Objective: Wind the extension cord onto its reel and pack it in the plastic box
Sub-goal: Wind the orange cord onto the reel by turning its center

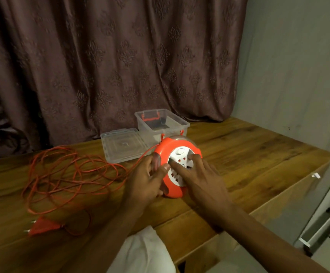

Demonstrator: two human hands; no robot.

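Note:
An orange reel (166, 148) with a white socket face stands tilted on the wooden table (248, 154). My left hand (148, 180) grips its left rim, thumb across the front. My right hand (199, 174) lies on the white face with fingers spread out straight. A thin orange cord (69, 174) runs from the reel and lies in loose loops to the left. Its orange plug (42, 225) rests near the table's front left. Behind the reel stands an open clear plastic box (180, 127) with orange clips.
The box's clear lid (121, 146) lies flat to the left of the box. A brown patterned curtain (121, 56) hangs behind the table. A grey wall and a metal cabinet (325, 223) stand to the right. White cloth (146, 251) shows at the table's front edge.

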